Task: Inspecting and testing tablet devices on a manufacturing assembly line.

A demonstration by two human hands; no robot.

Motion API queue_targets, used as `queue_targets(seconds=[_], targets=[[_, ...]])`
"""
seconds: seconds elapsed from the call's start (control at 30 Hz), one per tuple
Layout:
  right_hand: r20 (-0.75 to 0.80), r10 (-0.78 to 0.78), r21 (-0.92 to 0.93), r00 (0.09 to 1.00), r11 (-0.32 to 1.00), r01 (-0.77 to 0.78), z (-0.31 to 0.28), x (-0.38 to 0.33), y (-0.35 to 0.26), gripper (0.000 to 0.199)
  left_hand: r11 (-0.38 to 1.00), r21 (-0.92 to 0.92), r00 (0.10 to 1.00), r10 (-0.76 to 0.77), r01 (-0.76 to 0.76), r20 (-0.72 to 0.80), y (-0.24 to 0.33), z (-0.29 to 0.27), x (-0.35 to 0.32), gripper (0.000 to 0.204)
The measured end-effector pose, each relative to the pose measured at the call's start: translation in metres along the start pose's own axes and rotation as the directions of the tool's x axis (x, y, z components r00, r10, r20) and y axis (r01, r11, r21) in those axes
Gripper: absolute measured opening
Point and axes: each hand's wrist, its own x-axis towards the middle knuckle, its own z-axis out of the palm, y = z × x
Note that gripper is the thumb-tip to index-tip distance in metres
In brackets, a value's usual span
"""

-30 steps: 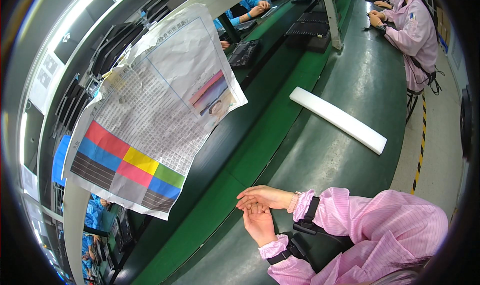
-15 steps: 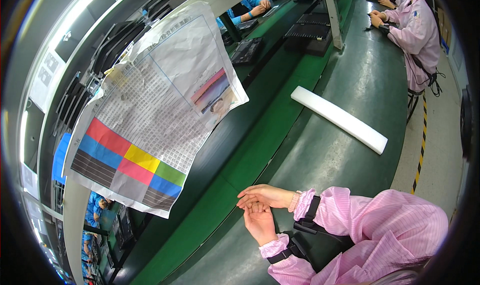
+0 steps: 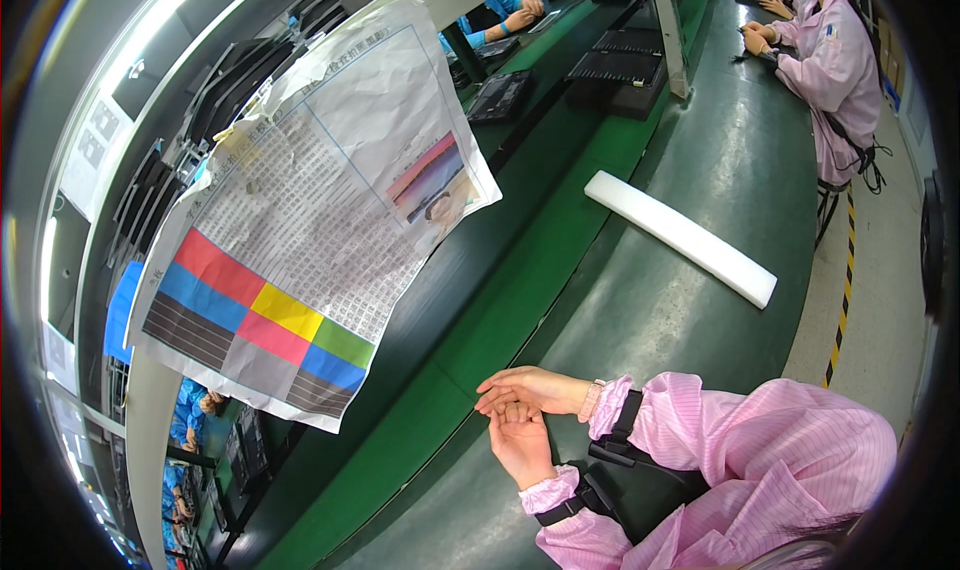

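Note:
Near the bench's edge, my right hand (image 3: 540, 388) lies stretched out, its fingers reaching over the fingertips of my left hand. My left hand (image 3: 522, 448) is turned palm up just below, with its fingers loosely bent and touching the right hand. Nothing shows in either hand. Pink striped sleeves cover both arms, and black straps with small black devices (image 3: 610, 450) sit at the wrists. Farther along the bench, apart from my hands, lies a long white foam block (image 3: 682, 238).
A creased printed sheet (image 3: 300, 210) with colour blocks hangs at the left. Beyond the green bench (image 3: 590, 330) runs a dark green line (image 3: 440, 380) carrying black panel-like units (image 3: 500, 97). A co-worker in pink (image 3: 830, 60) sits far right; people in blue work across the line.
My hands stay in the same pose. The hanging sheet appears shifted very slightly up and to the right, and the whole view has barely moved.

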Motion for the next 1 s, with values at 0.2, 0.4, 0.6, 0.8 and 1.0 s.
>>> queue_targets(seconds=[0.2, 0.4, 0.6, 0.8, 1.0], targets=[[-0.019, 0.019, -0.035, 1.0, 0.999, -0.02, 0.0, -0.003, -0.001, 0.03, 1.0, -0.001, 1.0, 0.002, -0.002, -0.001, 0.0, 0.0, -0.001, 0.016], [0.039, -0.019, -0.126, 0.999, 0.992, 0.024, 0.007, -0.01, -0.016, 0.033, 1.0, 0.003, 0.999, -0.011, 0.011, -0.043, 0.0, 0.0, -0.007, 0.017], [0.134, -0.408, -0.92, 0.903, 0.287, 0.266, -0.003, -0.078, -0.103, 0.034, 0.998, 0.02, 0.998, -0.054, 0.054, 0.041, 0.002, -0.006, -0.007, 0.016], [-0.283, -0.643, -0.423, 0.712, -0.583, -0.694, -0.062, -0.209, -0.143, 0.06, 0.996, 0.0, 0.992, -0.093, 0.094, 0.09, 0.004, -0.011, -0.007, 0.014], [-0.343, -0.7, -0.342, 0.627, -0.528, -0.777, -0.103, -0.286, -0.133, 0.054, 0.993, 0.001, 0.983, -0.116, 0.117, 0.14, 0.005, -0.016, 0.0, 0.014]])
